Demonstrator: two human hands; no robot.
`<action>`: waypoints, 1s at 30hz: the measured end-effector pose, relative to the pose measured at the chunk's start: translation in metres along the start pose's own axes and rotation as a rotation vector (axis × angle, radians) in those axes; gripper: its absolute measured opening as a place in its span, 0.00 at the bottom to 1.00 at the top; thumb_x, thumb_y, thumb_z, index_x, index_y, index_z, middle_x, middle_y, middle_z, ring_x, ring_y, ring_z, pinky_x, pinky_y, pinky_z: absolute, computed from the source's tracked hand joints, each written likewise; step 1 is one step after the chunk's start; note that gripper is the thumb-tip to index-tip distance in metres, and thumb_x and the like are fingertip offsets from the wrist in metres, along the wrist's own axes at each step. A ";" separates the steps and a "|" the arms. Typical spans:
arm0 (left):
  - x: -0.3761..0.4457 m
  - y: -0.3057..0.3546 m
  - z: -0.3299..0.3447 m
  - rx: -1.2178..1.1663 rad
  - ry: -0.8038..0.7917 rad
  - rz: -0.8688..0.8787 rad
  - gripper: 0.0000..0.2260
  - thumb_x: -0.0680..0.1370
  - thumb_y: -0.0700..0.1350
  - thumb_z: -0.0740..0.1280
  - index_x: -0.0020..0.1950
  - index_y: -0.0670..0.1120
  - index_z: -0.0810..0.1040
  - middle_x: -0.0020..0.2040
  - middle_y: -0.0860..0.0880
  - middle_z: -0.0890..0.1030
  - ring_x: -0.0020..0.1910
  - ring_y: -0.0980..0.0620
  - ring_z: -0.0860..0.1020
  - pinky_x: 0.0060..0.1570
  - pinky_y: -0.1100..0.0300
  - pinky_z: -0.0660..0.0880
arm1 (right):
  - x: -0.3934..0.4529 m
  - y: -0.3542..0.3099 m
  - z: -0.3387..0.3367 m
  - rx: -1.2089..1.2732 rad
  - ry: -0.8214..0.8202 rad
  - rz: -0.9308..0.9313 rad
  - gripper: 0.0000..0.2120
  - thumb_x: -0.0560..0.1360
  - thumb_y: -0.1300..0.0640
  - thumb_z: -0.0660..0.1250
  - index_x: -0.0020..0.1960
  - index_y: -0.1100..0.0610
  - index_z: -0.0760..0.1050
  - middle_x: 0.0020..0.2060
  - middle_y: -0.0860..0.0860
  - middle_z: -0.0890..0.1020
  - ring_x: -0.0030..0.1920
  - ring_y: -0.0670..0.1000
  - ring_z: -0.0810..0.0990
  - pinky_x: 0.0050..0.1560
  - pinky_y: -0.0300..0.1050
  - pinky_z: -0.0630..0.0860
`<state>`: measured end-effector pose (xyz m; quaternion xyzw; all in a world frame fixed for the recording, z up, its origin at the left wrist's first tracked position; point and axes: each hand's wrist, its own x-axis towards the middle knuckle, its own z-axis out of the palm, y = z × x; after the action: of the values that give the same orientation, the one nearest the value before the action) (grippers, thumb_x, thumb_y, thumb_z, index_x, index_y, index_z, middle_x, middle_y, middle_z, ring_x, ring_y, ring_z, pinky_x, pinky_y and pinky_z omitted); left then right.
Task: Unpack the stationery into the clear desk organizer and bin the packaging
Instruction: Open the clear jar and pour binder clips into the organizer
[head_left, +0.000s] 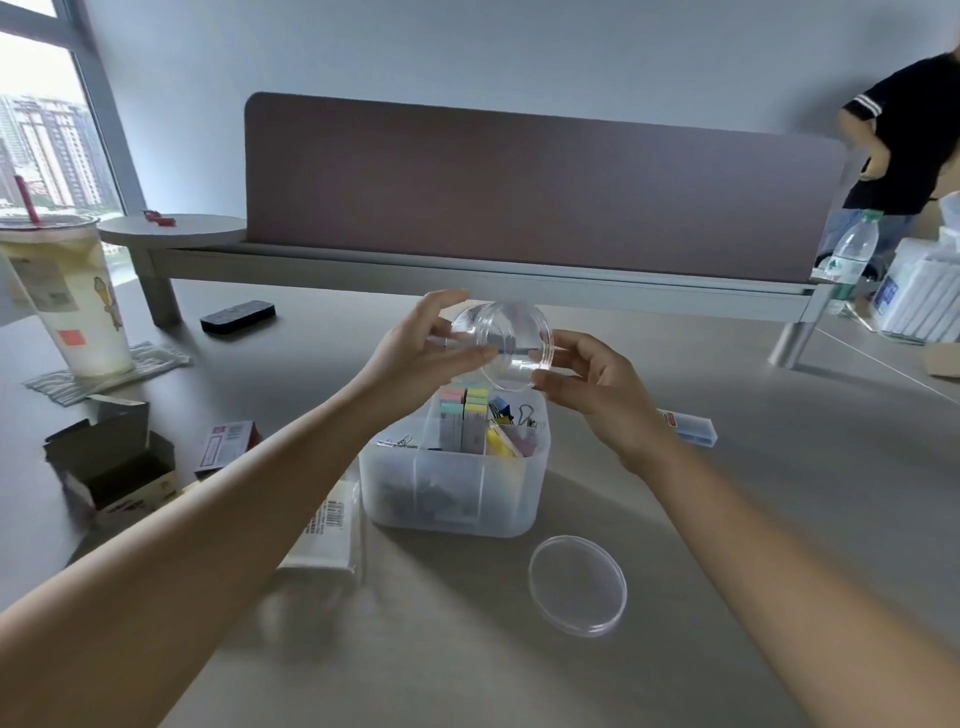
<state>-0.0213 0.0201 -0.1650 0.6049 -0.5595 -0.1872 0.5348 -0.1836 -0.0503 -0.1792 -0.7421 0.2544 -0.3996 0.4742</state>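
- two hands hold one round clear tub (501, 343) above the far side of one clear desk organizer (452, 488)
- left hand (428, 345) and right hand (592, 389) pinch its rim on opposite sides, fingers curled
- tub tipped, mouth facing near-right
- one round lid (577, 584) flat on the desk (779, 519), near-right of organizer
- one open cardboard box (111, 467) at left

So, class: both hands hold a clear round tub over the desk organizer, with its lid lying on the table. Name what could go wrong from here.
1. The clear round tub is pinched only at its rim by the left hand and right hand; it might slip onto the organizer.
2. The loose lid lies beside the right forearm and could get knocked away.
3. The empty cardboard boxes could be forgotten, unbinned.
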 end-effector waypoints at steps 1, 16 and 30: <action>-0.007 0.007 -0.002 -0.028 -0.005 -0.008 0.23 0.73 0.45 0.68 0.65 0.52 0.66 0.48 0.48 0.73 0.45 0.51 0.75 0.40 0.63 0.72 | -0.006 -0.005 0.000 0.005 -0.004 -0.014 0.12 0.73 0.61 0.65 0.54 0.48 0.71 0.52 0.50 0.78 0.51 0.46 0.77 0.48 0.33 0.75; -0.167 -0.008 -0.016 -0.368 0.116 -0.418 0.04 0.75 0.45 0.65 0.48 0.48 0.74 0.39 0.51 0.72 0.30 0.52 0.74 0.25 0.68 0.74 | -0.142 0.020 0.012 -0.752 -0.172 0.159 0.23 0.73 0.54 0.65 0.66 0.56 0.67 0.67 0.54 0.69 0.67 0.53 0.67 0.60 0.37 0.61; -0.225 -0.039 -0.080 0.264 0.331 -0.470 0.19 0.69 0.62 0.64 0.50 0.48 0.75 0.51 0.47 0.77 0.49 0.48 0.73 0.48 0.55 0.68 | -0.154 0.011 0.089 -0.911 -0.420 -0.012 0.29 0.75 0.45 0.60 0.72 0.48 0.54 0.75 0.51 0.50 0.75 0.52 0.49 0.73 0.49 0.49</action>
<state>-0.0051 0.2447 -0.2537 0.8041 -0.3295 -0.1303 0.4774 -0.1940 0.1058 -0.2641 -0.9397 0.2977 -0.0929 0.1406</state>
